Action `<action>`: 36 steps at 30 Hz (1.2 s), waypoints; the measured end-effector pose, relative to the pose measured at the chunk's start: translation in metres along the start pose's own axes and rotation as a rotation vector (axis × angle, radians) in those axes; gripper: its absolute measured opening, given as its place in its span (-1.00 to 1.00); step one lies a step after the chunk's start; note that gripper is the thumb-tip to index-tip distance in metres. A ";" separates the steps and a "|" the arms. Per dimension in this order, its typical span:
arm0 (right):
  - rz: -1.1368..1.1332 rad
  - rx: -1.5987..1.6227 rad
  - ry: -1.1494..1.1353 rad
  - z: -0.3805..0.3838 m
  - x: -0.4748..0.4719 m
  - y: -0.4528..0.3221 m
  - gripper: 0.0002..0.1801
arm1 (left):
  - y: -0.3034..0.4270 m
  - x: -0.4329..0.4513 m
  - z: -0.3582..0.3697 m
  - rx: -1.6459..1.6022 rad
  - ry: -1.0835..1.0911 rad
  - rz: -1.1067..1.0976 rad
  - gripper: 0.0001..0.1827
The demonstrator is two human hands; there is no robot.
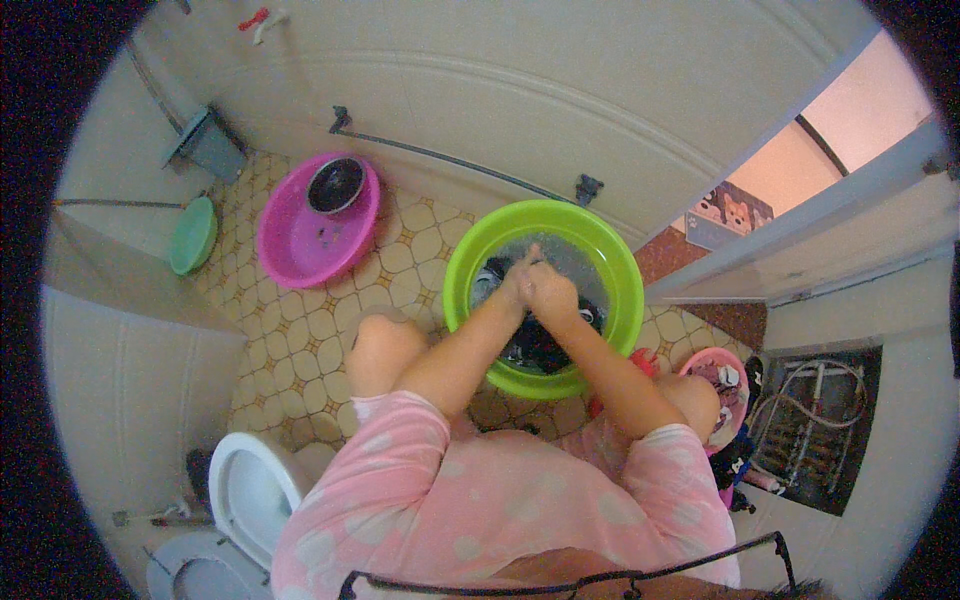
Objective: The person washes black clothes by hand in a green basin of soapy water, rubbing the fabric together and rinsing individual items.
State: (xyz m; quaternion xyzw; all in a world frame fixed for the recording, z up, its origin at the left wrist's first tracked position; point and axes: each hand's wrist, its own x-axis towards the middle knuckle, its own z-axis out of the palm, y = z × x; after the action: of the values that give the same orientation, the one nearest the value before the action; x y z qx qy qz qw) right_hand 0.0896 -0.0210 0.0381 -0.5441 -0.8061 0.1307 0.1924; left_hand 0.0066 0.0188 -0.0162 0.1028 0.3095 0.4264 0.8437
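Note:
A lime-green plastic basin [634, 281] stands on the tiled floor before me, holding water and dark clothes [536, 345]. Over its middle my two hands are pressed together, my left hand [525, 276] meeting my right hand [553, 292]. Whether any cloth is between them cannot be made out. Something whitish and grey [486, 283] lies in the water at the basin's left side. Suds or cloudy water show at the back of the basin.
A magenta basin [300, 255] with a dark round bowl [337, 184] stands at the left. Beyond are a green basin [194, 236] and a grey bin [214, 146]. A pink basin of laundry [739, 360] is by my right knee. A toilet [255, 499] stands lower left; a wall rail [450, 159] runs behind.

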 end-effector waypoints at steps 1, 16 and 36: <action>0.010 -0.006 0.005 -0.001 0.006 0.018 -0.67 | 0.000 -0.005 0.020 -0.095 -0.062 -0.135 -0.60; 0.344 0.197 -0.464 0.014 0.016 0.073 -0.58 | 0.009 0.016 -0.032 0.123 0.341 0.215 -0.65; -0.113 0.152 0.214 -0.019 -0.005 -0.019 -0.78 | -0.005 0.013 -0.024 -0.001 0.020 -0.042 -0.61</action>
State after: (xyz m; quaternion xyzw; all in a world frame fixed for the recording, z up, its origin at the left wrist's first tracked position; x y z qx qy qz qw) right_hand 0.0846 -0.0329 0.0620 -0.4925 -0.7983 0.1215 0.3248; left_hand 0.0007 0.0243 -0.0430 0.0917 0.3198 0.4098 0.8494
